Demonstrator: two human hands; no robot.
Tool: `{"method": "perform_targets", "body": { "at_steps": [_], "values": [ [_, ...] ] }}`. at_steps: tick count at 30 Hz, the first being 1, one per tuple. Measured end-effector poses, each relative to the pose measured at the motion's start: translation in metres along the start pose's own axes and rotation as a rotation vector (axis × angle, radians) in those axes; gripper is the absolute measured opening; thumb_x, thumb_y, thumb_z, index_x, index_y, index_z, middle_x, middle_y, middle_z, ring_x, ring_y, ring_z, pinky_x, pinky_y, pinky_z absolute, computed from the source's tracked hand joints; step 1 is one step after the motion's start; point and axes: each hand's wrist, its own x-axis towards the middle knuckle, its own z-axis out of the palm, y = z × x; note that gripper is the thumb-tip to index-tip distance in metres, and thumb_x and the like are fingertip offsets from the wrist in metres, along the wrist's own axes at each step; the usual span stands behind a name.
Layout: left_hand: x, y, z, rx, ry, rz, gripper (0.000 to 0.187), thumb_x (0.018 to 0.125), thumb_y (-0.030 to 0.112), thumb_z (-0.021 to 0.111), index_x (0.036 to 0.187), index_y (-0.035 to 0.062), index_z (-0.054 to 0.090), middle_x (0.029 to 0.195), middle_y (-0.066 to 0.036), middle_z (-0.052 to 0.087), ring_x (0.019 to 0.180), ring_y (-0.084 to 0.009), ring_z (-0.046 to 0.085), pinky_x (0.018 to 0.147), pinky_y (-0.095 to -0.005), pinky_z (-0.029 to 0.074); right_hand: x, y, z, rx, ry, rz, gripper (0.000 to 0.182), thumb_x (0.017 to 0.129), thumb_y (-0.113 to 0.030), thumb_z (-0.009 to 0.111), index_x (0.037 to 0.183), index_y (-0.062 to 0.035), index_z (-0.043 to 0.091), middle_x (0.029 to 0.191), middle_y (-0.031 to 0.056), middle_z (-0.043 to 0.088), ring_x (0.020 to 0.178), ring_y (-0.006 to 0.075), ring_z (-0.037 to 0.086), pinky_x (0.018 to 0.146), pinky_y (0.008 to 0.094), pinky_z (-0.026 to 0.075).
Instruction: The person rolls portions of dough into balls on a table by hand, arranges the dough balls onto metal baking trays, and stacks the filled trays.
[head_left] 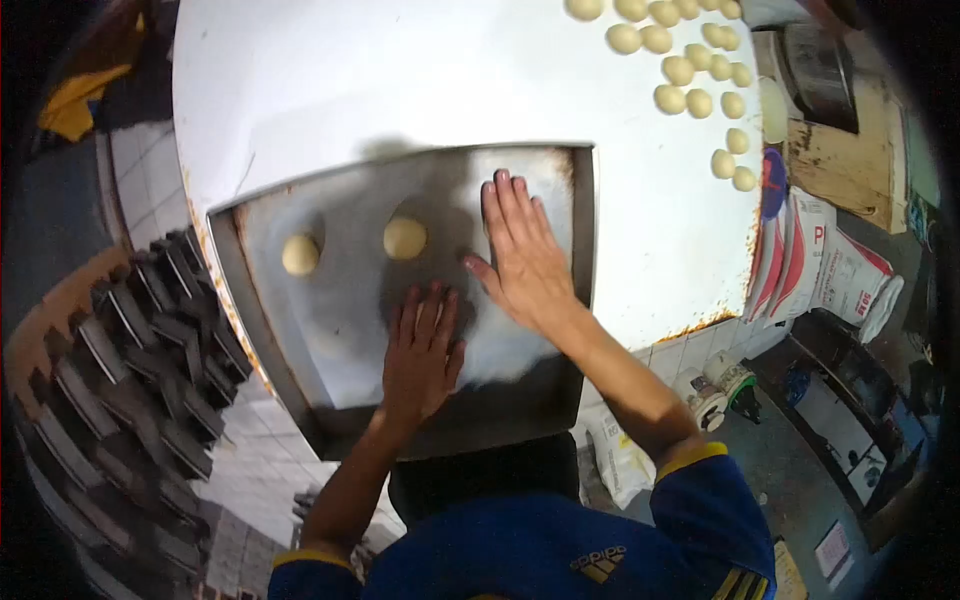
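Note:
A metal tray [588,220] lined with a pale sheet [350,345] lies at the near edge of the white table. Two round dough balls sit apart on the sheet, one at the left [300,255] and one nearer the middle [405,238]. My left hand [422,350] is over the lower middle of the tray, palm down with fingers extended, below the middle ball. Over the tray's right part, my right hand [522,250] is spread flat, its thumb apart. Whatever lies beneath either palm is hidden.
Many dough balls [678,71] rest on the white table [400,70] at the upper right. Stacked dark metal pans [125,350] stand at the left. Printed sacks [825,255] and a dark rack [850,410] are on the right.

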Motion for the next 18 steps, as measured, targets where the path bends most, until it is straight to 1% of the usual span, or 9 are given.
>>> {"method": "perform_targets", "body": {
  "at_steps": [2,3,5,6,9,13,15,17,18],
  "values": [
    [0.004,0.015,-0.024,-0.125,0.077,0.004,0.077,0.104,0.024,0.069,0.173,0.0074,0.04,0.178,-0.026,0.035,0.162,-0.052,0.035,0.132,-0.0658,0.031,0.005,0.004,-0.011,0.239,0.014,0.072,0.077,0.114,-0.043,0.061,0.173,0.0009,0.036,0.177,0.0297,0.037,0.163,0.0386,0.042,0.134,0.0503,0.034],
    [0.014,0.022,-0.041,-0.263,0.138,-0.008,0.075,0.104,0.02,0.069,0.172,0.0069,0.042,0.177,-0.026,0.038,0.162,-0.0511,0.037,0.131,-0.0642,0.032,0.015,0.009,-0.036,0.236,0.044,0.072,0.077,0.114,-0.043,0.061,0.173,0.0009,0.036,0.177,0.0297,0.037,0.163,0.0386,0.042,0.134,0.0503,0.034],
    [0.058,0.027,-0.07,-0.278,0.235,0.077,0.073,0.102,0.019,0.071,0.17,0.0071,0.045,0.174,-0.024,0.042,0.158,-0.0498,0.043,0.129,-0.0628,0.036,0.023,0.029,-0.097,0.915,0.068,0.22,0.058,0.112,-0.034,0.067,0.16,-0.0032,0.057,0.151,0.0264,0.066,0.133,0.0353,0.068,0.113,0.0454,0.053],
    [0.087,0.03,-0.084,-0.311,0.319,0.142,0.072,0.101,0.018,0.073,0.168,0.0073,0.048,0.171,-0.023,0.047,0.154,-0.0485,0.049,0.127,-0.0613,0.04,0.034,0.043,-0.113,0.807,0.261,0.217,0.04,0.107,-0.024,0.074,0.141,-0.0034,0.071,0.121,0.0201,0.077,0.107,0.0316,0.075,0.092,0.0417,0.059],
    [0.227,0.047,-0.128,-0.217,0.433,0.399,0.07,0.095,0.006,0.074,0.162,0.0064,0.054,0.164,-0.023,0.055,0.153,-0.0442,0.05,0.127,-0.0534,0.042,0.089,0.116,-0.133,0.378,0.64,0.12,0.046,0.099,-0.021,0.079,0.139,-0.0024,0.069,0.131,0.0209,0.072,0.123,0.0403,0.07,0.102,0.0469,0.057],
    [0.414,0.049,-0.122,0.348,0.609,0.706,0.06,0.098,0.009,0.075,0.156,0.0087,0.06,0.158,-0.017,0.061,0.142,-0.0399,0.061,0.119,-0.0514,0.051,0.142,0.189,-0.13,-0.069,0.524,0.144,0.049,0.097,-0.023,0.079,0.141,-0.0039,0.068,0.139,0.0197,0.071,0.131,0.0413,0.065,0.105,0.0492,0.057],
    [0.457,0.055,-0.124,0.535,0.747,0.872,0.029,0.093,0.011,0.069,0.12,0.0008,0.078,0.13,-0.022,0.073,0.125,-0.0365,0.069,0.107,-0.0549,0.056,0.152,0.204,-0.132,-0.155,0.416,0.156,0.052,0.096,-0.023,0.08,0.143,-0.0032,0.068,0.139,0.0174,0.071,0.129,0.0389,0.067,0.104,0.0479,0.058],
    [0.488,0.052,-0.119,0.595,0.567,0.852,0.023,0.095,0.015,0.068,0.111,0.003,0.079,0.121,-0.021,0.076,0.117,-0.0347,0.072,0.102,-0.0539,0.057,0.156,0.21,-0.134,-0.225,0.305,0.158,0.055,0.095,-0.024,0.082,0.144,-0.0026,0.068,0.14,0.0152,0.072,0.126,0.0366,0.07,0.103,0.0467,0.06],
    [0.498,0.051,-0.118,0.657,0.405,0.847,0.02,0.096,0.018,0.067,0.102,0.0052,0.08,0.113,-0.019,0.079,0.11,-0.0329,0.075,0.097,-0.053,0.059,0.155,0.213,-0.136,-0.165,0.379,0.111,0.04,0.093,-0.015,0.077,0.131,-0.0017,0.072,0.127,0.0208,0.074,0.115,0.0404,0.073,0.098,0.0493,0.06]
  ]
}}
